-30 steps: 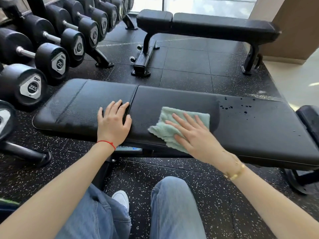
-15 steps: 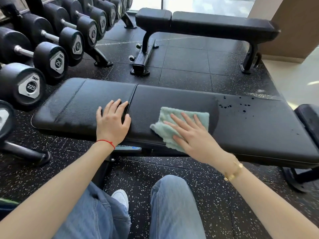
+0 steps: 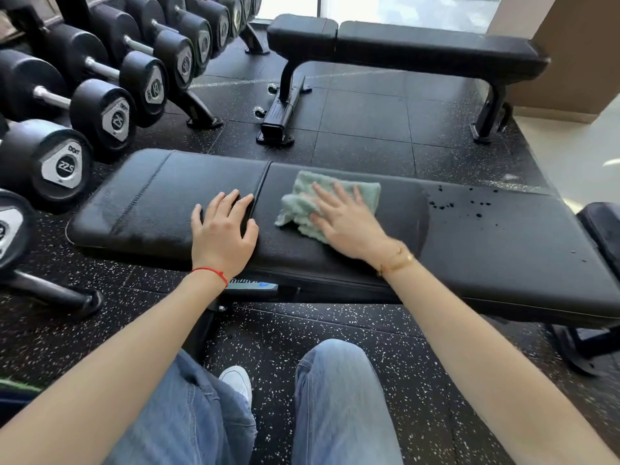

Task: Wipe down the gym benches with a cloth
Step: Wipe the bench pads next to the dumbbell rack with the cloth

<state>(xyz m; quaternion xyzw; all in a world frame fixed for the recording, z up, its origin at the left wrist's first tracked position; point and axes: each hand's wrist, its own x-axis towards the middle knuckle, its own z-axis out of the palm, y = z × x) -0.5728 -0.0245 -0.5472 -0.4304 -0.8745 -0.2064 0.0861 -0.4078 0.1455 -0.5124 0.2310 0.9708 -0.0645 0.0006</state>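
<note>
A black padded gym bench (image 3: 503,250) runs across in front of me, with a seam between its two pads. My right hand (image 3: 345,223) lies flat with straight fingers on a pale green cloth (image 3: 302,199), pressing it onto the longer pad just right of the seam. My left hand (image 3: 223,229) rests on the shorter pad, fingertips at the seam. Dark droplets (image 3: 459,203) speckle the pad to the right of the cloth. A second black bench (image 3: 419,45) stands farther back.
A rack of black dumbbells (image 3: 110,105) lines the left side, its foot (image 3: 53,293) reaching along the floor. The floor is black speckled rubber (image 3: 365,129). My knees in blue jeans (image 3: 335,397) are below the bench. A beige wall (image 3: 577,45) rises at the right.
My right hand has slid the cloth away from the near edge toward the far side of the pad. My left hand has stayed at the seam.
</note>
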